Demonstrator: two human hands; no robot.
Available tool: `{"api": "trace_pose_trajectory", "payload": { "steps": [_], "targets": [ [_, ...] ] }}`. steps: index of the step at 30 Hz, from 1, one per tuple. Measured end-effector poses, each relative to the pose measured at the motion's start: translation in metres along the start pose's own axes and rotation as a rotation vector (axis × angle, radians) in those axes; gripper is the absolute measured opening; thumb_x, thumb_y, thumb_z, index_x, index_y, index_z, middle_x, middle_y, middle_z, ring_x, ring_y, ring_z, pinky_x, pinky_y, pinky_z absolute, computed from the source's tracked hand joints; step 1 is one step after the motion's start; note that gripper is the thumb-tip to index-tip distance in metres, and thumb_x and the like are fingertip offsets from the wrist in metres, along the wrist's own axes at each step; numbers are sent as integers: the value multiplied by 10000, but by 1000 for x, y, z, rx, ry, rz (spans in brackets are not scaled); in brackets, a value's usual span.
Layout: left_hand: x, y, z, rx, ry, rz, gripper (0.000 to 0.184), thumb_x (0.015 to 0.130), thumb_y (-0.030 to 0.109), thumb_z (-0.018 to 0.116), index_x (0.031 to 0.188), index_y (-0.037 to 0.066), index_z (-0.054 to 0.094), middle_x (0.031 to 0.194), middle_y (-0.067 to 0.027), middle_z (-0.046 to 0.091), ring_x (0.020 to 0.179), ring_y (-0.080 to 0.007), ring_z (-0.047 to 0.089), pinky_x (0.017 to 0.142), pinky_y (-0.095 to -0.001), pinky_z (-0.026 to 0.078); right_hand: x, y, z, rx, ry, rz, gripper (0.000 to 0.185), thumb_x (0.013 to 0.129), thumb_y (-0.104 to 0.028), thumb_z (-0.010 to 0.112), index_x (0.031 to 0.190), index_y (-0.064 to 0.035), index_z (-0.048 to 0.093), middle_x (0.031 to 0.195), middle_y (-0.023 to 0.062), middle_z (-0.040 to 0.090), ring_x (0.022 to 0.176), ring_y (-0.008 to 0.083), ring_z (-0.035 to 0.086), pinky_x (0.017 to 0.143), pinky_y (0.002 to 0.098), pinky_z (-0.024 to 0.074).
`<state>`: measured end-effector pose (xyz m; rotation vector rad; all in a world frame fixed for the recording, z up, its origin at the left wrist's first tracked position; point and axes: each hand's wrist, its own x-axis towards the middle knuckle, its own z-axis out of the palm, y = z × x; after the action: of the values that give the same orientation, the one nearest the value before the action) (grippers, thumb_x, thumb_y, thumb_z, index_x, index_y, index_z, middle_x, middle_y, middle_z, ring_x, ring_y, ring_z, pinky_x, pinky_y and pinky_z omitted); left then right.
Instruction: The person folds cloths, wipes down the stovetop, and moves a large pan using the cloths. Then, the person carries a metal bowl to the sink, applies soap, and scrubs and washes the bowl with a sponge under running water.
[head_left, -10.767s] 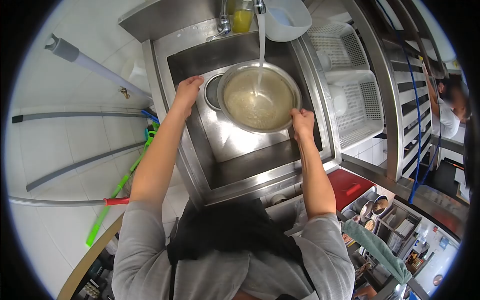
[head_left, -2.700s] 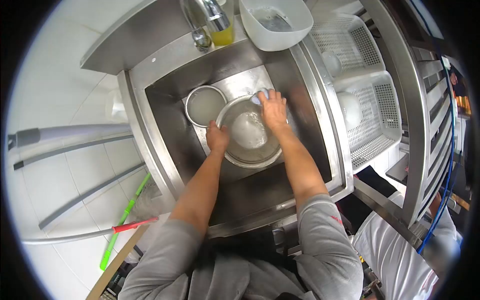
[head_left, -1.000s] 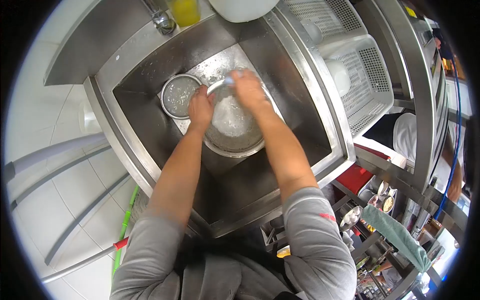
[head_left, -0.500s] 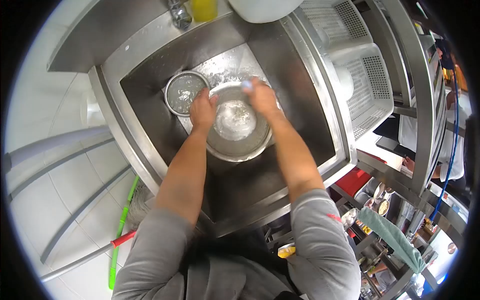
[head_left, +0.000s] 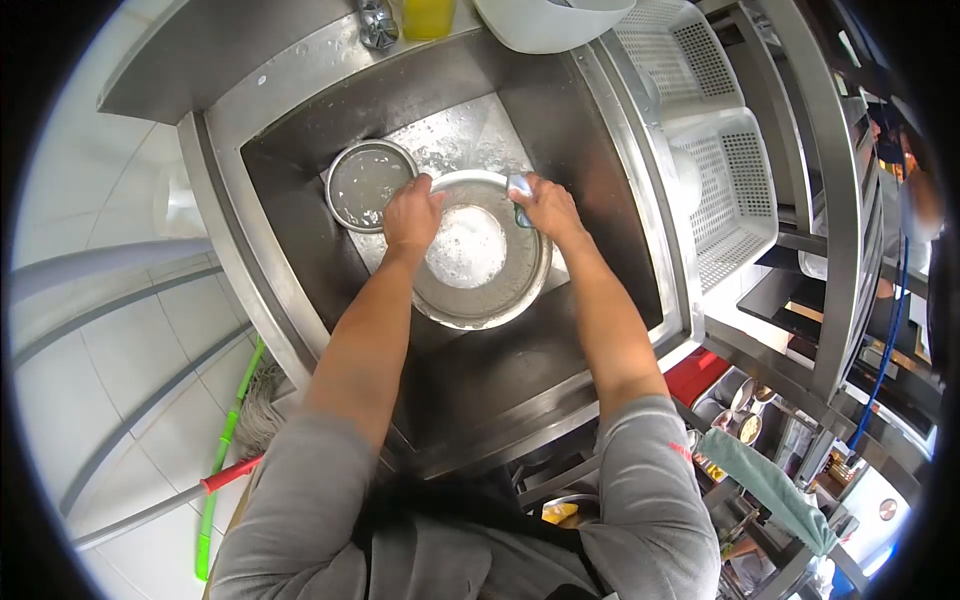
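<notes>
A round metal bowl (head_left: 481, 318) sits in the steel sink (head_left: 560, 120), with a bright patch of light and cloudy liquid inside. My left hand (head_left: 412, 217) is closed on the bowl's upper left rim. My right hand (head_left: 551, 209) grips a small pale blue and green sponge (head_left: 521, 195) at the bowl's upper right rim. Left of the bowl stands a smaller round container (head_left: 368, 187) of greyish liquid, close beside my left hand. Water drops lie on the sink floor above both.
Beyond the sink are the faucet base (head_left: 378, 24), a yellow liquid container (head_left: 428, 17) and a white tub (head_left: 545, 25). White perforated baskets (head_left: 735, 190) stand right. A green-handled mop (head_left: 228, 430) is at lower left. A person (head_left: 922, 205) shows at far right.
The right hand has moved slightly right and down with the sponge along the bowl's rim. The left hand keeps its hold. Earlier, water ran into the bowl and the smaller container was not in the sink.
</notes>
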<state>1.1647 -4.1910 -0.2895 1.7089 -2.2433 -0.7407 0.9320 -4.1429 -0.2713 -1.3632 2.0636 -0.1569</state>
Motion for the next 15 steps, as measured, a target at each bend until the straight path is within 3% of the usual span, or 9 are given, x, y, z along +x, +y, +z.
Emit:
{"api": "trace_pose_trajectory", "payload": {
  "steps": [3,6,8,10,11,13,14,15],
  "targets": [
    [-1,-1,7,-11,119,22,243,834,227,674,972,44,592,929,-170,651,867,-387,622,736,-483,486,7,-33,10,-1,80,-8,353,856,-409,643,1070,-128,647,1056,201,639,1035,339,611,896,435,469],
    [-1,1,8,-42,98,56,242,832,232,678,955,43,591,927,-166,658,851,-380,632,732,-490,500,17,-100,29,-139,53,-208,327,843,-378,649,1090,-163,652,1076,173,624,1046,353,604,916,475,459],
    [-2,1,8,-47,100,8,236,831,229,677,947,43,591,933,-169,657,862,-386,631,732,-494,495,18,-88,32,-158,103,-244,330,849,-376,647,1089,-149,650,1079,185,629,1035,351,610,906,462,464],
    [-14,1,5,-58,71,-97,231,828,225,678,940,42,593,942,-175,656,877,-390,628,736,-495,490,6,-42,14,99,115,-150,372,869,-380,629,1133,-118,630,1085,196,647,1046,365,605,895,432,473],
    [-19,4,3,-64,45,-164,229,827,223,678,938,41,593,949,-179,654,887,-392,626,740,-495,487,3,-22,4,27,24,-7,410,867,-385,637,1161,-100,623,1103,204,644,1049,361,609,888,431,475],
    [-29,7,3,-100,66,-226,238,823,225,682,941,38,594,960,-187,651,905,-395,622,747,-494,484,-8,-12,1,23,48,42,411,863,-387,642,1161,-104,628,1093,197,647,1043,362,608,895,429,471],
    [-36,6,8,-121,112,-220,248,820,229,684,946,35,593,964,-191,649,912,-395,619,750,-493,483,-8,-13,0,26,60,57,411,862,-388,644,1161,-106,630,1088,193,649,1040,363,608,898,428,470],
    [-32,1,12,-135,166,-207,259,818,233,687,952,33,592,968,-195,647,919,-396,617,753,-492,482,1,-20,2,16,80,-58,400,852,-387,650,1142,-112,631,1069,192,650,1025,357,612,890,430,475]
  ]
}}
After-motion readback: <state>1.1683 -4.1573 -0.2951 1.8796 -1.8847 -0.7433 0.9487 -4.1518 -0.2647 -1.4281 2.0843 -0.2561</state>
